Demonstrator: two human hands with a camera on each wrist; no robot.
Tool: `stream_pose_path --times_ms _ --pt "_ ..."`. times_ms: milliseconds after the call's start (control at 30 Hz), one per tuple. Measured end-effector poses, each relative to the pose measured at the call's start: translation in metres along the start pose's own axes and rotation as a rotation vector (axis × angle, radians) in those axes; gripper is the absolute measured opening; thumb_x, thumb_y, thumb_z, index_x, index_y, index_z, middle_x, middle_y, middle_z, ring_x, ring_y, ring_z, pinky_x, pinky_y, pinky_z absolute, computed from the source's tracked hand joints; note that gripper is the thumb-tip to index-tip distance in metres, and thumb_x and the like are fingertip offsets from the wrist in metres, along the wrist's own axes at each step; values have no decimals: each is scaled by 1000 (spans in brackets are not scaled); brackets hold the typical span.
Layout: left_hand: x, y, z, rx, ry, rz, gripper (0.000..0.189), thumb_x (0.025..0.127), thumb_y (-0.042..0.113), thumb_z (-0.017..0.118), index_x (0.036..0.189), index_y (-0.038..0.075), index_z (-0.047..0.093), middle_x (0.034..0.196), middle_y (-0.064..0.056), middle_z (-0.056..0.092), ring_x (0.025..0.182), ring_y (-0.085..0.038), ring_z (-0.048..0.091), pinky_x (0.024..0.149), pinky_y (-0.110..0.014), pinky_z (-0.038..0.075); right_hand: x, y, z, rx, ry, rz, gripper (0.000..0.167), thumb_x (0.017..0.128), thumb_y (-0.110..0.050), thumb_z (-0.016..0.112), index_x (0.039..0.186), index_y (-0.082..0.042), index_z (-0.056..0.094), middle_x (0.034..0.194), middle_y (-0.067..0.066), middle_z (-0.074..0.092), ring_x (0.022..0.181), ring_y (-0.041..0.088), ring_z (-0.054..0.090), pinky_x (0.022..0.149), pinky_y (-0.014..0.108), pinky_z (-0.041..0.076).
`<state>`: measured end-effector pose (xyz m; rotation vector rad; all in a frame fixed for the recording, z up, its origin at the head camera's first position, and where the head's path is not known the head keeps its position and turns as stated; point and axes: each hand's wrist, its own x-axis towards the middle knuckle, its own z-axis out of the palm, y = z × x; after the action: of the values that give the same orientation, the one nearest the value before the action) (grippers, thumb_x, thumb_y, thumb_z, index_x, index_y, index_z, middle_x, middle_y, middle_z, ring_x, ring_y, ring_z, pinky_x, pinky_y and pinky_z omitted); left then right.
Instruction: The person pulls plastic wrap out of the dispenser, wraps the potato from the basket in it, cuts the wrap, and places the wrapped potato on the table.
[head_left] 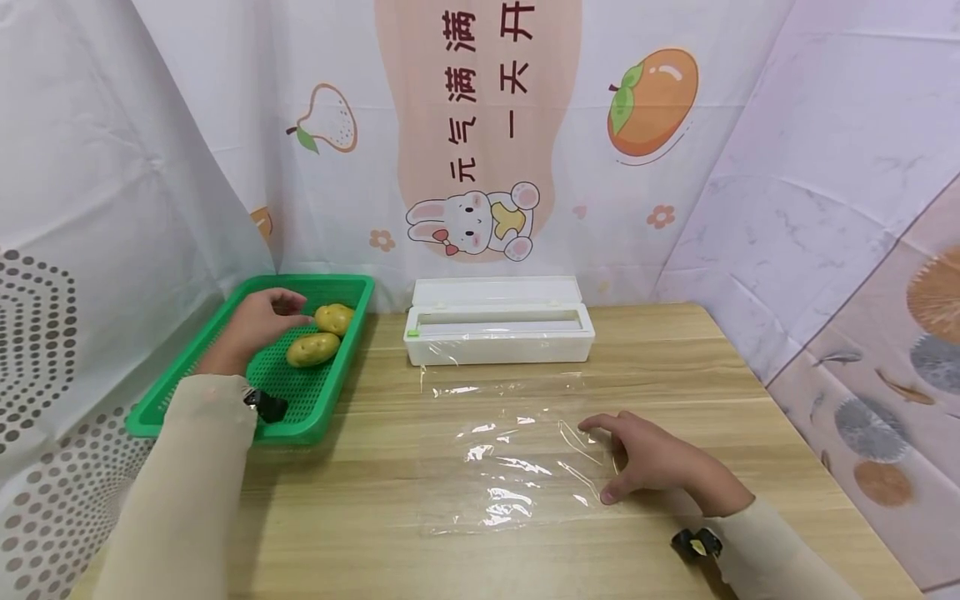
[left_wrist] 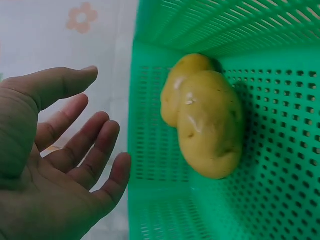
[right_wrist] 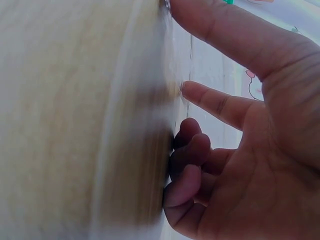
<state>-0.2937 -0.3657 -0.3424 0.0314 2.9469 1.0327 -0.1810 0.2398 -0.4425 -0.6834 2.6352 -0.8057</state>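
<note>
Over the green basket (head_left: pixel 341 375) at the left, my left hand (head_left: pixel 258 325) holds nothing, its fingers loosely bent and thumb apart. Just right of it, two yellow potatoes (head_left: pixel 313 350) lie side by side in the basket; the left wrist view shows them close together (left_wrist: pixel 210 125), beyond my fingertips. A sheet of clear plastic wrap (head_left: pixel 502 467) is spread on the table in front of a white wrap dispenser (head_left: pixel 501 348). At the sheet's right edge is my right hand (head_left: pixel 652 458), index finger and thumb spread apart with tips at the film, its other fingers curled under.
The dispenser's lid (head_left: pixel 495 292) is raised, with a roll showing in its slot. Behind the wood-grain table (head_left: pixel 360 517) hangs a printed white curtain (head_left: pixel 330 200). More patterned cloth hangs along the left and right sides.
</note>
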Motion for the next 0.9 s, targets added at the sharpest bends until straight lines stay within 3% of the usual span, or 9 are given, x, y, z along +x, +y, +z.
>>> stream_pose_path --times_ms 467,900 --pt "11 -28 11 48 -179 -123 80 95 38 74 156 0 38 160 -33 33 143 -54 34 111 -69 38 1 0 -2 -1 1 -2 98 58 -38 101 144 -23 56 90 2 53 80 15 49 68 26 43" --pt "9 -31 14 57 -218 -103 81 95 35 74 157 -1 37 159 -36 32 143 -57 32 111 -70 37 1 3 0 4 1 -10 99 59 -39 101 145 -22 56 91 3 53 81 16 50 68 26 43"
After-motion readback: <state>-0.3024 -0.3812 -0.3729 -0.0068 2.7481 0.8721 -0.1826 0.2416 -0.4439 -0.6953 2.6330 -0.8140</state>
